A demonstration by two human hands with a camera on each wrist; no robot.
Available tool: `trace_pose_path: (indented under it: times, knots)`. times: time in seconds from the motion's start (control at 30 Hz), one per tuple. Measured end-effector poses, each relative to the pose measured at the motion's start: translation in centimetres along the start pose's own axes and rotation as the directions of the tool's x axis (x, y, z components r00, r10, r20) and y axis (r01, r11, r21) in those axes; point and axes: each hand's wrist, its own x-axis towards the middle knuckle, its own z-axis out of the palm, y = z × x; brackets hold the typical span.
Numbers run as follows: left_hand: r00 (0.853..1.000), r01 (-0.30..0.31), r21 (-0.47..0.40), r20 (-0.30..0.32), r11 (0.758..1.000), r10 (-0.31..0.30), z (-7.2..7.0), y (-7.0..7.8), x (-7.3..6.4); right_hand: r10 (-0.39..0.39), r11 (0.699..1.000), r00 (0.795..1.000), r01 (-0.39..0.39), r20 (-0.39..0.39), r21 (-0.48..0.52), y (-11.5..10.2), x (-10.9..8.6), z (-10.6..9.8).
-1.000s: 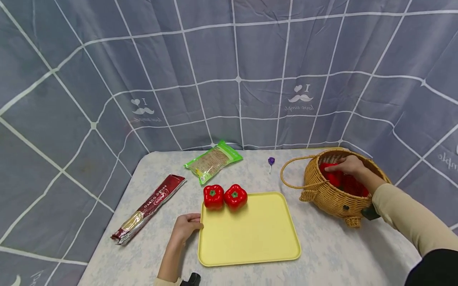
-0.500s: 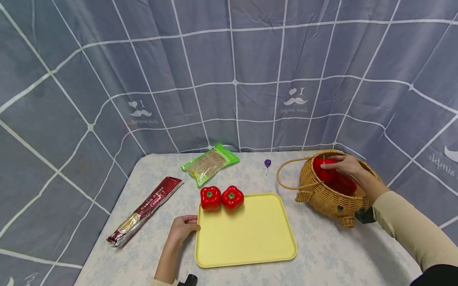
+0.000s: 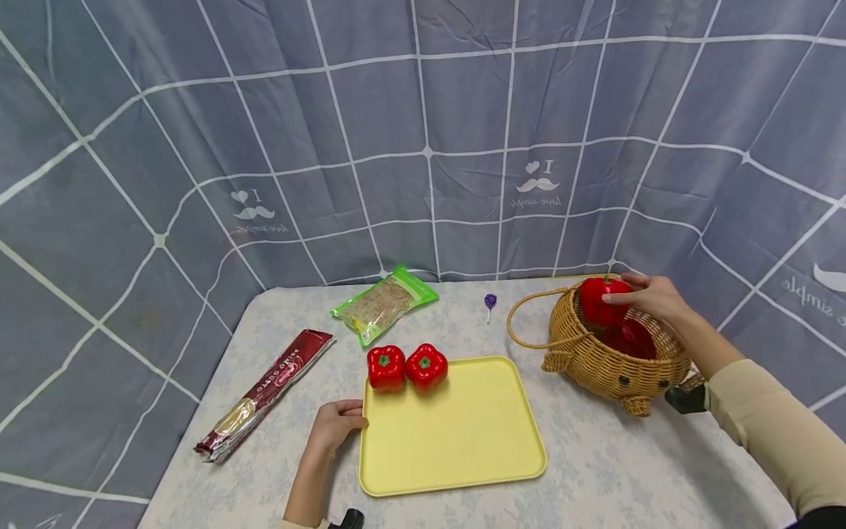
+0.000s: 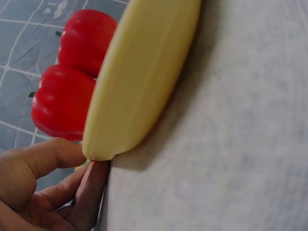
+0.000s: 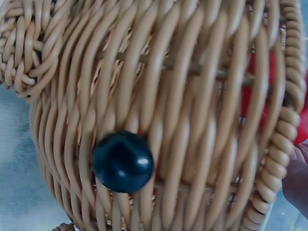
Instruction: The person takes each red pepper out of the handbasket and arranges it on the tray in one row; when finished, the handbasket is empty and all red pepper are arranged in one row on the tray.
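Note:
In the head view my right hand grips a red bell pepper at the mouth of the wicker basket. More red shows inside the basket, below that pepper. At the yellow tray, my left hand pinches the left edge between thumb and fingers. Two red bell peppers, one on the left and one on the right, stand side by side in the tray's far left corner. The right wrist view is mostly filled by the basket's woven wall; only a sliver of the hand shows.
A green-edged packet lies behind the tray. To the left is a long dark red packet. A purple lollipop lies near the basket's looped handle. A grey-blue checked curtain surrounds the table.
My right hand has raised the red bell pepper from inside the basket to its rim. The left hand keeps its hold on the tray. The head view has shifted slightly.

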Motion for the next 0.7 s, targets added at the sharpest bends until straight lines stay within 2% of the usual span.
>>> trace_pose_path:
  times: [0.33,0.7]
  knots:
    - [1.000,0.006,0.000,-0.001,1.000,-0.006,0.0,-0.2,0.2,-0.048,0.999,0.999,0.048,-0.021,0.017,-1.2,-0.9,-0.1]
    - [1.000,-0.004,-0.007,0.002,1.000,0.004,0.1,-0.2,0.0,-0.015,0.999,0.999,0.017,-0.044,0.042,-2.7,-2.0,-0.5]
